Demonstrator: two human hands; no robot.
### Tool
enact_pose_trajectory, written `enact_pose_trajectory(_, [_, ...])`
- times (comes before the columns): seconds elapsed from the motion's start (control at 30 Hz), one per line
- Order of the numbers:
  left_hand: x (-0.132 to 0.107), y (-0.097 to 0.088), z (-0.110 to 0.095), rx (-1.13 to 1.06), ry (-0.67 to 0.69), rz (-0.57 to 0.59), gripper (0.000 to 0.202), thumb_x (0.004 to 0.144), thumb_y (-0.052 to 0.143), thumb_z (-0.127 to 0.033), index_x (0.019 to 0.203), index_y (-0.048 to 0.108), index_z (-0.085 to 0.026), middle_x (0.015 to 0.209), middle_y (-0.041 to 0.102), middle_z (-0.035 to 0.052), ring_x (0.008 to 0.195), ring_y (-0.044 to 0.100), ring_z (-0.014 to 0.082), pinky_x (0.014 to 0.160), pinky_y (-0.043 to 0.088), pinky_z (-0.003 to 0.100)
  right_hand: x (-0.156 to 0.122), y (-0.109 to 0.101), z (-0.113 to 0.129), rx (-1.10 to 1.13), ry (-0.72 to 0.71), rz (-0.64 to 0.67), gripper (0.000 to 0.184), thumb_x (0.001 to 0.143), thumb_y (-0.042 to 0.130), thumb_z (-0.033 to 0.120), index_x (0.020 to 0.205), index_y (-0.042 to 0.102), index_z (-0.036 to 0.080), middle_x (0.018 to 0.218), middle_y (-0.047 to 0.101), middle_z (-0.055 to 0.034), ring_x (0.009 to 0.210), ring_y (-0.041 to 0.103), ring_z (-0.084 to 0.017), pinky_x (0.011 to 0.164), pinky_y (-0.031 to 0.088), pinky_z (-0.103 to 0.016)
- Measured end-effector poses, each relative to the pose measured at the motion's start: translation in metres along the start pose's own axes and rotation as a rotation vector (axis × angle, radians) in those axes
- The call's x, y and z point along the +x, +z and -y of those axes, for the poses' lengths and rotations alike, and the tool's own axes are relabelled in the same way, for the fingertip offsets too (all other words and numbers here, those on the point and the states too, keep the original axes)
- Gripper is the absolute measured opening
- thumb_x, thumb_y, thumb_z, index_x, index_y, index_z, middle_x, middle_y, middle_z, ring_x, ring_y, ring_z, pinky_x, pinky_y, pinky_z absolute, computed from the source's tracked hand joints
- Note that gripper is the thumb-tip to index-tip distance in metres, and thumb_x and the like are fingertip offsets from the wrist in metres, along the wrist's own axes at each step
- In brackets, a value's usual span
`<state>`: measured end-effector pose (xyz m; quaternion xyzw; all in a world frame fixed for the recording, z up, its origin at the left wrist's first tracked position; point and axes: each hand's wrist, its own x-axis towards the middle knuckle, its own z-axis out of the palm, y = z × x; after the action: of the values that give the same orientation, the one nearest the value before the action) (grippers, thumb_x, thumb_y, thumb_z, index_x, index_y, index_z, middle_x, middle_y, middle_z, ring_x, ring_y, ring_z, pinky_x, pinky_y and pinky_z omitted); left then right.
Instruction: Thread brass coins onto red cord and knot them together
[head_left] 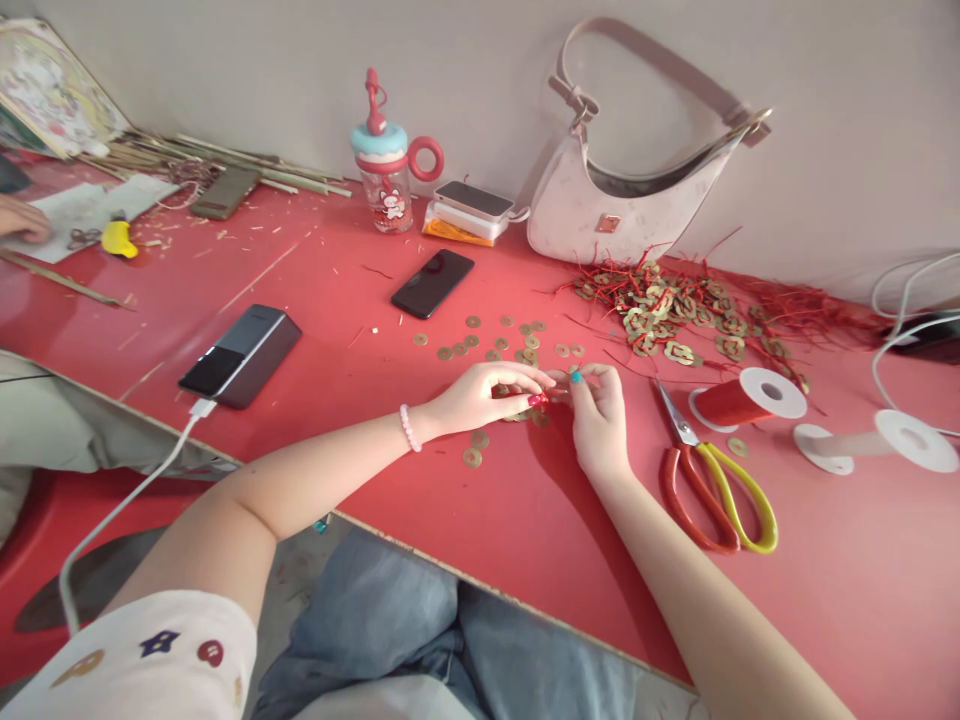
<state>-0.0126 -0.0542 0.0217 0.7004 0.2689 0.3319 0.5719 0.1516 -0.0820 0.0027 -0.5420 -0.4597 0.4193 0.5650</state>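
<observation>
My left hand (487, 397), with a pink bead bracelet (409, 428), has its thumb and fingers pinched on a short red cord (545, 399). My right hand (600, 420) faces it, thumb pressed to the fingers at the same cord; the part inside its grip is hidden. Beneath and around my fingertips lie loose brass coins with center holes (531, 342), some covered by the left hand. Behind the right hand is a heap of coins tied with red cord (660, 310). Scissors with one red and one yellow handle (712, 490) lie open right of my right hand.
Right of the scissors are a red cord spool (739, 400) and a bare white spool (862, 442). A handbag (615, 205), a cup (385, 185) and a black phone (433, 283) stand or lie farther back. A charging device (244, 355) sits left. Another person's hand (22, 220) rests far left.
</observation>
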Motion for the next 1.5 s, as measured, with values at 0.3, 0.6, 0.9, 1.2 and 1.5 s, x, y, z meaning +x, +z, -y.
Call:
enact_pose_trajectory(0.3, [0.004,-0.005,0.005,-0.087,-0.109,-0.145,0.023,0.079,0.057,-0.026,0.096,0.064,-0.012,0.101,0.065,0.0097,0.093,0.06,0.0168,0.079,0.049,0.031,-0.007,0.001,0.003,-0.04,-0.069,0.178,0.029,0.079,0.055,0.03,0.102,0.037,0.025,0.082,0.064,0.0,0.069,0.062,-0.013,0.06,0.051,-0.028])
enact_pose_trajectory(0.6, [0.005,-0.006,0.008,-0.102,-0.135,-0.169,0.026,0.08,0.056,-0.025,0.099,0.063,-0.011,0.105,0.064,0.0111,0.095,0.059,0.018,0.08,0.049,0.031,-0.012,-0.001,0.001,-0.291,-0.159,0.176,0.025,0.078,0.052,0.022,0.102,0.046,0.023,0.063,0.059,0.004,0.06,0.059,-0.012,0.06,0.048,-0.027])
enact_pose_trajectory(0.9, [0.005,-0.007,0.007,-0.083,-0.121,-0.188,0.026,0.079,0.057,-0.027,0.098,0.065,-0.011,0.106,0.063,0.0109,0.094,0.06,0.0179,0.08,0.049,0.031,-0.013,-0.001,0.004,-0.372,-0.182,0.096,0.019,0.075,0.049,0.016,0.093,0.051,0.022,0.057,0.054,0.0061,0.05,0.053,-0.009,0.055,0.042,-0.024])
enact_pose_trajectory(1.2, [0.005,-0.008,0.006,-0.058,-0.125,-0.212,0.027,0.079,0.057,-0.029,0.097,0.065,-0.012,0.106,0.064,0.0107,0.093,0.06,0.018,0.077,0.05,0.03,-0.013,-0.001,0.005,-0.364,-0.195,0.043,0.014,0.075,0.048,0.016,0.087,0.052,0.021,0.056,0.051,0.0057,0.05,0.052,-0.01,0.053,0.043,-0.023])
enact_pose_trajectory(1.5, [0.005,-0.008,0.007,-0.061,-0.129,-0.229,0.026,0.079,0.055,-0.027,0.098,0.064,-0.011,0.106,0.064,0.011,0.094,0.059,0.018,0.076,0.051,0.03,-0.012,-0.002,0.004,-0.358,-0.186,0.012,0.014,0.073,0.047,0.015,0.084,0.052,0.021,0.059,0.052,0.0048,0.052,0.051,-0.01,0.051,0.042,-0.022])
